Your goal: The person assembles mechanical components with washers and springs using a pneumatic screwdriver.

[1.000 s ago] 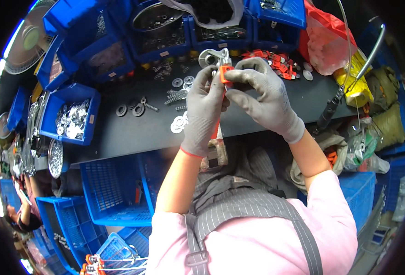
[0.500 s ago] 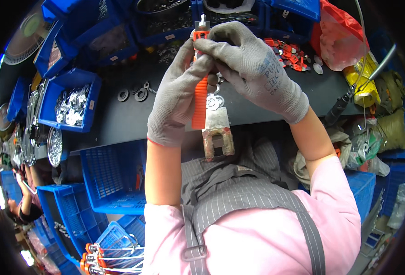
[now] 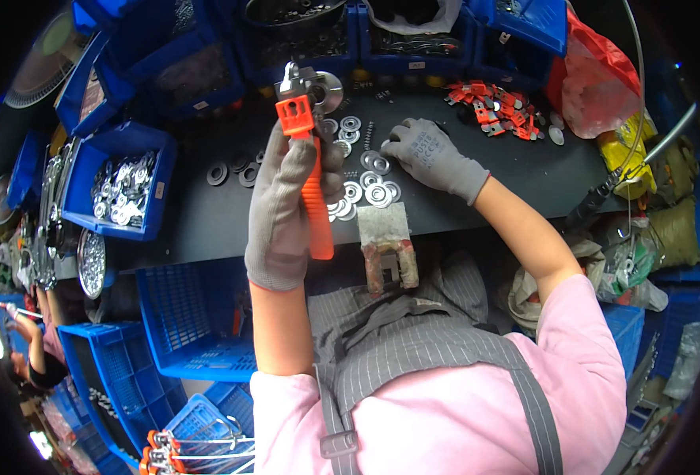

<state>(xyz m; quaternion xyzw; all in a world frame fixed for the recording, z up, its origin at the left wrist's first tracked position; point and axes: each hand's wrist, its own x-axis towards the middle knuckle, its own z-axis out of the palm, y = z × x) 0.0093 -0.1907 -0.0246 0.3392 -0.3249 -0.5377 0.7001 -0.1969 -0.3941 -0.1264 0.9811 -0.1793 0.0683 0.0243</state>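
My left hand (image 3: 282,210), in a grey glove, is wrapped round the ribbed orange handle of a hand tool (image 3: 316,210), held upright above the bench. An orange bracket and metal fitting form the tool's top end; a round metal disc (image 3: 331,93) shows beside it, and I cannot tell whether it is attached. My right hand (image 3: 433,158), gloved too, rests low over the bench with fingers bent together beside a pile of silver washers (image 3: 377,192). What its fingertips hold, if anything, is hidden. A thin spring (image 3: 368,134) lies left of them.
Orange metal clips (image 3: 500,111) lie heaped at the back right, near a red bag (image 3: 595,79). Dark washers (image 3: 218,173) lie at left, beside a blue bin of metal parts (image 3: 160,190). A metal block (image 3: 383,226) stands at the front edge. Another person works at far left.
My hands have come apart. The left has moved left and slightly down with the orange tool, while the right has let go of it and dropped to the bench by the washers.
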